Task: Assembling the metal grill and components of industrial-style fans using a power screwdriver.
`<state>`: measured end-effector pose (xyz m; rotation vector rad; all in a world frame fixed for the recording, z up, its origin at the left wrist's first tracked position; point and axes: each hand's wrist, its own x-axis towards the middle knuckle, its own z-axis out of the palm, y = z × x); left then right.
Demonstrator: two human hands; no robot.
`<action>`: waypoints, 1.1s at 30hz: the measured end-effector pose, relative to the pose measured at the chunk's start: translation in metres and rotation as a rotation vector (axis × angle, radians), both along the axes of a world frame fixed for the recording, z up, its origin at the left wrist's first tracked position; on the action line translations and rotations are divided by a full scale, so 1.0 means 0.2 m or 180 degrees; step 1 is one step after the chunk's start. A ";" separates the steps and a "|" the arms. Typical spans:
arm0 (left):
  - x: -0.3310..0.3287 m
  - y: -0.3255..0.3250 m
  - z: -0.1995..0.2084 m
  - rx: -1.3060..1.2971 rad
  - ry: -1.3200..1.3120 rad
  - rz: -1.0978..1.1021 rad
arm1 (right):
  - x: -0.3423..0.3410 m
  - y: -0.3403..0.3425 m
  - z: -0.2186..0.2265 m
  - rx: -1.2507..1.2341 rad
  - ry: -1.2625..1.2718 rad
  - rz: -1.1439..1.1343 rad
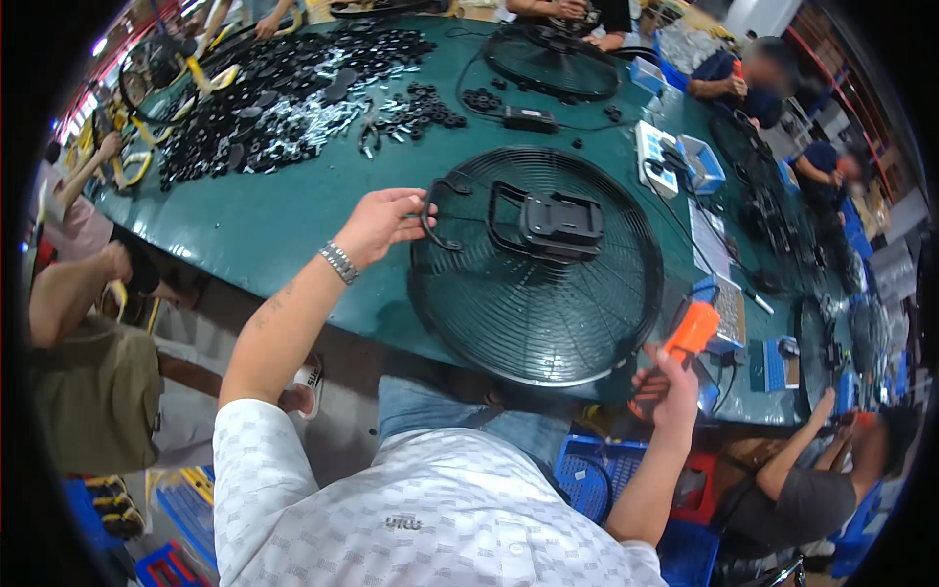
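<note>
A round black fan grille (pixel 533 323) lies flat on the green table in front of me. On its upper middle sits a black plastic housing (pixel 562 223) with a loop-shaped handle to its left. My left hand (pixel 383 225) pinches a curved black handle-like piece (pixel 449 244) at the grille's left edge; its two ends point right, over the wires. My right hand (pixel 670 393) is wrapped round an orange and black power screwdriver (pixel 693 331), just beyond the grille's lower right rim. The screwdriver's tip is hard to make out.
A wide heap of small black parts (pixel 264 108) covers the far left. A white power strip (pixel 653 161), cables, blue trays (pixel 700 161) and an open box of small screws (pixel 729 311) line the right. Another grille (pixel 553 67) lies at the back. Co-workers sit around the table.
</note>
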<state>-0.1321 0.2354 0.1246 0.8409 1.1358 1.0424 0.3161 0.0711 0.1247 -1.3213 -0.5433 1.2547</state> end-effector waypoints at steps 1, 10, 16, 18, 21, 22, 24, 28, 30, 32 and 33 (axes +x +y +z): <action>-0.01 -0.01 -0.01 0.0009 -0.0122 -0.0006 | -0.03 -0.04 0.01 0.0032 -0.0056 0.0038; 0.02 -0.20 -0.05 0.0009 -0.0585 -0.0069 | -0.07 0.09 -0.01 0.0114 -0.0316 0.0037; 0.06 -0.56 -0.12 0.0751 -0.0292 0.0820 | 0.07 0.23 0.01 -0.0028 0.0068 -0.0226; 0.05 -0.72 -0.15 0.0847 -0.0125 0.0996 | 0.09 0.13 0.07 0.0519 0.0103 0.0082; 0.12 -0.92 -0.22 0.0718 -0.0418 0.0851 | 0.02 0.01 0.15 0.1260 0.0330 0.0264; 0.16 -0.97 -0.24 0.0654 -0.0594 0.0675 | -0.02 -0.02 0.17 0.1487 0.0486 0.0288; 0.23 -1.02 -0.29 0.0765 -0.0912 0.0326 | -0.12 -0.05 0.20 0.1793 0.0575 0.0317; 0.34 -1.03 -0.32 0.0530 -0.0930 -0.0021 | -0.36 -0.05 0.24 0.2176 0.0636 0.0388; 0.37 -1.01 -0.31 0.0624 -0.0936 -0.0206 | -0.46 -0.05 0.25 0.2238 0.0628 0.0311; 0.38 -1.00 -0.30 0.0723 -0.0736 -0.0338 | -0.56 -0.04 0.25 0.2394 0.0504 0.0418; 0.39 -1.00 -0.29 0.0737 -0.0673 -0.0391 | -0.59 -0.04 0.26 0.2469 0.0460 0.0466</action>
